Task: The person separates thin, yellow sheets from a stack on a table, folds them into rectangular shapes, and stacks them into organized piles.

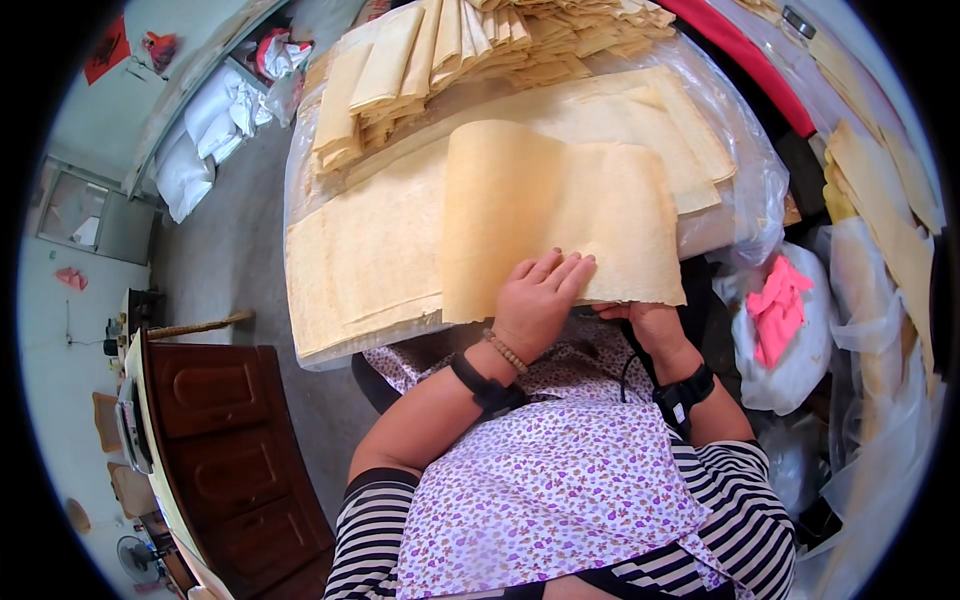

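The thin pale-yellow sheet (610,215) is in front of the person, on top of a flat stack of similar sheets (360,270), its near edge reaching past the stack toward the apron (540,490). Its left part bulges upward in a smooth curve, while the right part lies flatter. The left hand (545,290) rests palm down on the sheet near that edge, fingers straight and close together, gripping nothing. The right hand (652,322) is at the near edge, right of the left hand, with its fingers partly hidden by the sheet; I cannot tell whether they are clamped on it. A bead bracelet (506,352) circles the left wrist, with a black band (485,385) farther up the forearm; a black wrist device (685,398) is strapped on the right. Beyond the stack, folded sheets (400,65) lie in an overlapping heap. Clear plastic film (765,185) spreads out at the stack's right side, and nearby a bright pink cloth-like item (780,310) sits on a white plastic bag (800,365)
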The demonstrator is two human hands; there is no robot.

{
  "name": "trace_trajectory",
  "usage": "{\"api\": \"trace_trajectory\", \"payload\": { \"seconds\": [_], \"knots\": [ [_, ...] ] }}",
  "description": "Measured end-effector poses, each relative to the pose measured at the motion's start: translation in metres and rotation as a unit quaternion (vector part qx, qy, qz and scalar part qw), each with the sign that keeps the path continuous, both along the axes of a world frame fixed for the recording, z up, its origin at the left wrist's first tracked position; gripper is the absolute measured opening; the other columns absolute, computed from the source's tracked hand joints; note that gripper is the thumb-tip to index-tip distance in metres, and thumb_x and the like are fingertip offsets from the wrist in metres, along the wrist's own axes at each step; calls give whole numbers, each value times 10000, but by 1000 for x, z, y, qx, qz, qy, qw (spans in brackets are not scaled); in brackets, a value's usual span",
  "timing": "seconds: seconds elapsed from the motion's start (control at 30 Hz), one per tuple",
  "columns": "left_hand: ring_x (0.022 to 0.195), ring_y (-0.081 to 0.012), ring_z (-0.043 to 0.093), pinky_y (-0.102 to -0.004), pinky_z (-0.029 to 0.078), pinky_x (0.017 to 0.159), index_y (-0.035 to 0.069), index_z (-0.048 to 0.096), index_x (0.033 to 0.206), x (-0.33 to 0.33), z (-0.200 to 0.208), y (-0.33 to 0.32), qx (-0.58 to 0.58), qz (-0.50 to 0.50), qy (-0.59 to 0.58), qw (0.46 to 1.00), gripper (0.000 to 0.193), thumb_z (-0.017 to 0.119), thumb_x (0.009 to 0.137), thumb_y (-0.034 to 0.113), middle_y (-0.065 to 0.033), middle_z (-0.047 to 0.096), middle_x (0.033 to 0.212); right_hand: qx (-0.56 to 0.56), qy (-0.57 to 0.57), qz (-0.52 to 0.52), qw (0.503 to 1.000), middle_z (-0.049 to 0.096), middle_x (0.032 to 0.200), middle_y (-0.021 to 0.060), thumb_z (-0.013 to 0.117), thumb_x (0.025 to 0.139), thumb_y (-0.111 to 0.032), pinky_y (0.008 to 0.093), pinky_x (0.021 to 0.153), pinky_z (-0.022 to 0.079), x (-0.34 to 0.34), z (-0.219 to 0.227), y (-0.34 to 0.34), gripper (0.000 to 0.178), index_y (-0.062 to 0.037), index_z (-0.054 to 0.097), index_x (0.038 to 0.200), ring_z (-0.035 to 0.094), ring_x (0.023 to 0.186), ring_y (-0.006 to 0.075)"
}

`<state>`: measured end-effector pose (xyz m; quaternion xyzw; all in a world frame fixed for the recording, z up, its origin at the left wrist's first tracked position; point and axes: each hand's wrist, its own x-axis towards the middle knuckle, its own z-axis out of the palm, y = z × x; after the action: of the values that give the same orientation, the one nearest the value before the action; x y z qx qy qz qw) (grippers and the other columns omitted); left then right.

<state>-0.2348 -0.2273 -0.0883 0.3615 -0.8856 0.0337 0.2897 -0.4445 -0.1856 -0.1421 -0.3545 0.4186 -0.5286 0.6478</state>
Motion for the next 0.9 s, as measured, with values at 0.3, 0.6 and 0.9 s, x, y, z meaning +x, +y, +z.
{"api": "trace_trajectory", "payload": {
  "seconds": [0.3,0.6,0.9],
  "knots": [
    [1169,-263,650,-388,505,923,99,615,1299,-15,1,2,63,-11,11,998,454,638,847,131,-83,698,1240,21,-28,16,999,649,1251,103,587,1023,-245,321,764,606,14,36,8,405,-41,528,1368,688,1044,202],
    [1313,-320,533,-446,410,1113,63,565,1372,15,91,-6,126,-2,-41,991,500,689,922,242,-157,566,1421,89,26,-161,983,634,1231,87,627,992,-186,319,655,626,25,29,-4,409,-48,521,1362,680,1009,199],
    [1497,-288,309,-440,251,1219,100,492,1462,74,28,-60,151,142,-162,965,570,578,978,388,-97,395,1591,110,1,-177,978,681,1143,93,612,996,-212,324,635,620,10,35,-6,365,-45,545,1313,720,894,205]
  ]
}}
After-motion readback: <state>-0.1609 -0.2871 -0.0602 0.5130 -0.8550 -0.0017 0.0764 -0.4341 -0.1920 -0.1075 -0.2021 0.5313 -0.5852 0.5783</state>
